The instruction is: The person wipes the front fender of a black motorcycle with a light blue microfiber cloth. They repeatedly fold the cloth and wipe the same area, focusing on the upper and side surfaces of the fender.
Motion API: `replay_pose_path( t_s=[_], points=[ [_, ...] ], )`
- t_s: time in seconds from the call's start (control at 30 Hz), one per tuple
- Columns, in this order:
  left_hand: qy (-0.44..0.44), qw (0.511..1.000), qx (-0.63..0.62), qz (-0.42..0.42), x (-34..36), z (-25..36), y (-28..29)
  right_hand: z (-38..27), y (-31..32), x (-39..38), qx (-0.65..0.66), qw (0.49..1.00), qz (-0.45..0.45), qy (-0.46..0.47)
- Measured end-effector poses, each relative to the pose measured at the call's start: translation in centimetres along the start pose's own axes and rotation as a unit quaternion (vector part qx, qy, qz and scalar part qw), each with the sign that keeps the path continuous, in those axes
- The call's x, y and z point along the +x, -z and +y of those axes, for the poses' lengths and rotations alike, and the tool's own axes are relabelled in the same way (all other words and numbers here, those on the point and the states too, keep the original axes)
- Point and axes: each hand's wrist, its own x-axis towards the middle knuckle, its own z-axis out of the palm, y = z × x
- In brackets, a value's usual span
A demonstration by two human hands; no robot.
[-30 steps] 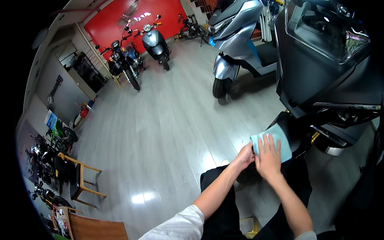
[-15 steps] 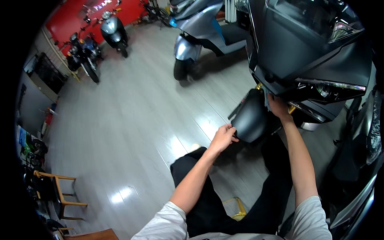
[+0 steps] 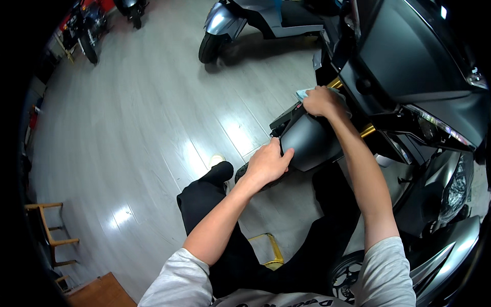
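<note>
On the fender (image 3: 312, 140), cloth (image 3: 305, 93) points upper-left.

Head view, looking down. Landmark: black front fender (image 3: 312, 143) of the dark scooter (image 3: 409, 66).

Left hand (image 3: 267, 165) rests on the fender's near lower edge, thumb lying on the glossy surface, fingers (image 3: 258, 176) curled under the rim. Right hand (image 3: 321, 101) sits at the fender's far upper end, closed over a light blue cloth (image 3: 305, 93); the cloth shows only at the hand's left side. A gold fork tube (image 3: 367, 132) shows just right of the fender.

Black trousers (image 3: 215, 204) below the fender; one pale shoe (image 3: 217, 160) to its left on the grey plank floor (image 3: 133, 112). Silver scooter (image 3: 240, 20) well beyond the fender. Wooden chair (image 3: 48, 230) far left of it.
</note>
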Motion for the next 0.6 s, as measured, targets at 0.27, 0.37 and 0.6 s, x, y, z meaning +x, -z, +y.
replay_pose_path(
  t_s=[0.27,0.37,0.6],
  points=[
    [0.002,1.0,0.011,0.012,0.2,-0.8,0.2,-8.4,0.3,5.6,-0.001,0.978,-0.198,0.063],
    [-0.011,0.996,0.073,0.044,-0.2,-0.7,0.6,-10.4,0.6,6.2,-0.023,0.948,-0.303,0.099],
    [0.008,0.996,0.086,0.013,-0.3,0.4,1.3,-11.5,-2.9,8.2,0.015,0.899,-0.386,0.207]
  ],
)
